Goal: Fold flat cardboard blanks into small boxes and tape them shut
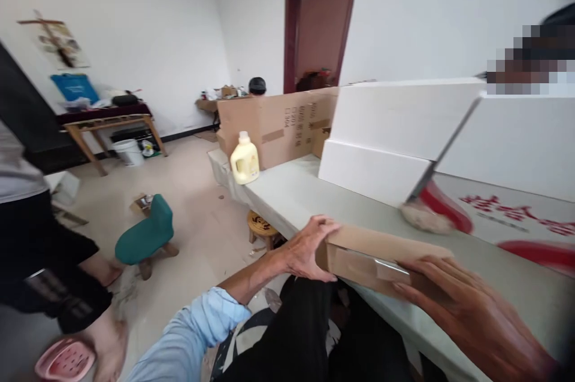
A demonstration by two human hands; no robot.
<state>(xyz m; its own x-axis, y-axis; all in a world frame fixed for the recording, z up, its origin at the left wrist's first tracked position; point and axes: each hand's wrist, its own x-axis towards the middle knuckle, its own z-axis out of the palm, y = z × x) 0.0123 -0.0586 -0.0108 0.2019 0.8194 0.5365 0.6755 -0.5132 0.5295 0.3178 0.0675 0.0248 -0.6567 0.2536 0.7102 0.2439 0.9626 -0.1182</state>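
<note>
A long brown cardboard box [386, 242] with clear tape along its near side rests at the front edge of the pale-covered table [287, 187]. My left hand [312, 248] grips its left end, thumb below and fingers over the top. Around the right part of the box, my right hand [453, 292] is closed, its fingers on top and its thumb at the near side. A strip of tape [392, 269] shines between the two hands. Past the box, a brush with pale bristles [426, 217] lies by a red dustpan [453, 208], both blurred.
White boxes [377, 172] stand at the table's back, near a yellow detergent bottle [245, 160] and a large open carton [278, 130]. To the left are a green chair [148, 232], a wooden stool [261, 224] and a standing person [40, 250]. Another person sits behind the boxes.
</note>
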